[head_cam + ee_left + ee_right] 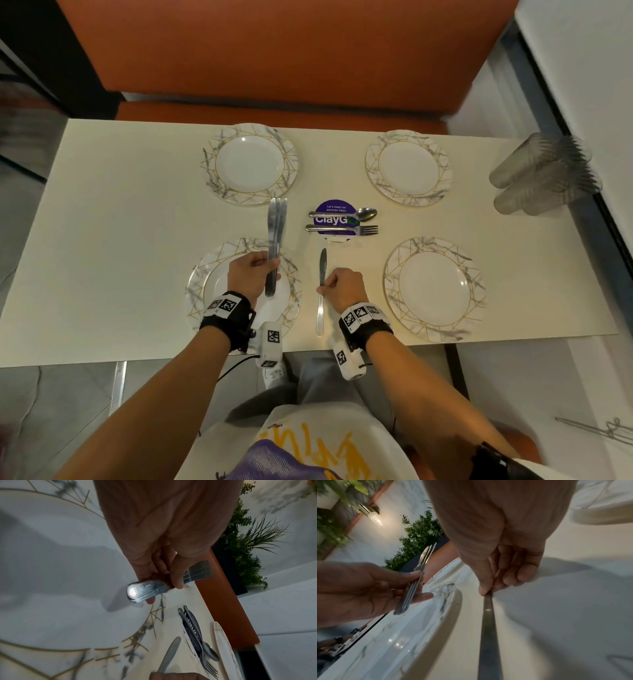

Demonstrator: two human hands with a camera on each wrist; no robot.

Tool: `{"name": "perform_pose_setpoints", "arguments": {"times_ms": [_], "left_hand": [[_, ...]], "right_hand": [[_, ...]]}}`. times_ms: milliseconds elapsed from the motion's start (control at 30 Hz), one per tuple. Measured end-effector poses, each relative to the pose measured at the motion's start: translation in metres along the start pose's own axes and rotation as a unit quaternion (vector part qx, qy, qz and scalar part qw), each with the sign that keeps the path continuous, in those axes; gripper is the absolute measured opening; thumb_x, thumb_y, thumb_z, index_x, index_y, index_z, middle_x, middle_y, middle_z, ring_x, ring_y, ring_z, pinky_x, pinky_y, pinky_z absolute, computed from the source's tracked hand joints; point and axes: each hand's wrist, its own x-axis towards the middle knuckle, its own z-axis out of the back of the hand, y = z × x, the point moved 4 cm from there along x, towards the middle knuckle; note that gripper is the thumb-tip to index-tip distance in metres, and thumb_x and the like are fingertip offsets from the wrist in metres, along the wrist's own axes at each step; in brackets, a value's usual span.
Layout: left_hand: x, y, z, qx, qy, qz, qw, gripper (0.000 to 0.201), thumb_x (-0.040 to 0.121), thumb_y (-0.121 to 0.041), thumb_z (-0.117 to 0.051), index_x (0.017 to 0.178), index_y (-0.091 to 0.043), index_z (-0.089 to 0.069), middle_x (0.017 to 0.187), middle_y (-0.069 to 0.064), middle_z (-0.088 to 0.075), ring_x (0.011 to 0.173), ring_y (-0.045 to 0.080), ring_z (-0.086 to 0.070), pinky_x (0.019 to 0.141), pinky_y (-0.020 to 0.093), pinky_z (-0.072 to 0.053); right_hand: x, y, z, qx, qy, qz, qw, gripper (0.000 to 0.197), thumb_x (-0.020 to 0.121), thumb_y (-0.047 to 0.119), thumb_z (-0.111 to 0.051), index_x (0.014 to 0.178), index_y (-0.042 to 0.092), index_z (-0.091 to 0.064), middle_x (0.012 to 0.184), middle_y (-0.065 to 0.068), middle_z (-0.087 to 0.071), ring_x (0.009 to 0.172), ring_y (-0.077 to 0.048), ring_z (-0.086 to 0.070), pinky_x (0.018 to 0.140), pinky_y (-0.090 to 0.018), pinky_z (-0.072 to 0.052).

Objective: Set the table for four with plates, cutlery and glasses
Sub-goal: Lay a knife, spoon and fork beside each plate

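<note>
The right hand (344, 286) pinches one knife (321, 291) lying on the table (120, 240) just right of the near-left plate (294, 274). The left hand (248, 274) grips three knives (275, 246) above that plate; a loose grip could drop them onto it.

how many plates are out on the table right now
4. Far left plate and far right plate sit by the orange bench. Near right plate lies bare. Near left plate is partly covered by the left hand. None appear stacked or hidden.
</note>
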Motion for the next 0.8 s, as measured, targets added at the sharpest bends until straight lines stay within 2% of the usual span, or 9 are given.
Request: {"name": "perform_pose_setpoints", "arguments": {"times_ms": [67,200,267,333,467,700,800], "left_hand": [[0.002,-0.004,0.000,-0.005,0.000,-0.002,1.000,0.017,0.088,-0.008,-0.079,0.104,-0.005,-0.076,0.092,0.017,-0.079,0.081,0.037,-0.077,0.086,0.049,-0.063],[0.001,-0.006,0.001,-0.013,-0.002,0.000,1.000,0.017,0.089,-0.006,-0.078,0.106,-0.002,-0.075,0.096,0.020,-0.077,0.087,0.042,-0.076,0.085,0.046,-0.063],[0.001,-0.007,0.001,-0.012,-0.002,-0.002,1.000,0.017,0.089,-0.005,-0.077,0.106,-0.002,-0.075,0.098,0.022,-0.077,0.087,0.042,-0.076,0.079,0.041,-0.064],[0.000,-0.007,0.002,-0.015,0.000,-0.003,1.000,0.018,0.090,-0.005,-0.077,0.107,-0.001,-0.075,0.099,0.021,-0.077,0.086,0.040,-0.076,0.073,0.035,-0.063],[0.002,-0.008,0.002,-0.014,0.005,-0.005,1.000,0.019,0.090,-0.006,-0.078,0.107,0.000,-0.075,0.097,0.020,-0.076,0.081,0.033,-0.074,0.079,0.042,-0.065],[0.003,-0.006,0.001,-0.014,0.005,-0.004,1.000,0.023,0.090,-0.004,-0.077,0.111,0.003,-0.072,0.092,0.019,-0.074,0.077,0.026,-0.071,0.080,0.045,-0.065],[0.004,-0.005,0.000,-0.001,0.005,-0.009,1.000,0.021,0.089,-0.006,-0.078,0.109,0.000,-0.074,0.090,0.019,-0.074,0.076,0.027,-0.071,0.080,0.044,-0.065]], "right_hand": [[0.000,0.001,0.002,-0.010,-0.019,0.032,0.999,0.020,0.082,0.021,-0.081,0.091,0.017,-0.064,0.088,0.001,-0.063,0.081,-0.015,-0.059,0.079,-0.030,-0.053],[-0.008,0.002,0.005,-0.141,-0.084,0.163,0.973,0.044,0.081,0.025,-0.078,0.122,0.019,-0.064,0.127,0.002,-0.062,0.115,-0.021,-0.052,0.095,-0.036,-0.046],[-0.011,0.003,0.005,-0.198,-0.064,0.197,0.958,0.052,0.083,0.029,-0.076,0.133,0.021,-0.061,0.145,0.005,-0.055,0.133,-0.020,-0.045,0.104,-0.038,-0.040],[-0.012,0.001,0.001,-0.222,-0.033,0.208,0.952,0.054,0.086,0.031,-0.074,0.138,0.022,-0.060,0.154,0.006,-0.047,0.144,-0.020,-0.036,0.111,-0.041,-0.034],[-0.014,0.004,-0.003,-0.223,-0.024,0.215,0.950,0.053,0.087,0.030,-0.073,0.138,0.021,-0.060,0.156,0.007,-0.044,0.146,-0.021,-0.034,0.113,-0.043,-0.032],[-0.020,0.013,-0.015,-0.224,-0.013,0.235,0.946,0.053,0.085,0.027,-0.074,0.137,0.020,-0.062,0.155,0.007,-0.047,0.141,-0.026,-0.040,0.109,-0.044,-0.036],[-0.021,0.015,-0.016,-0.241,-0.015,0.237,0.941,0.054,0.084,0.027,-0.074,0.136,0.022,-0.062,0.155,0.007,-0.046,0.139,-0.026,-0.040,0.107,-0.044,-0.037]]}}
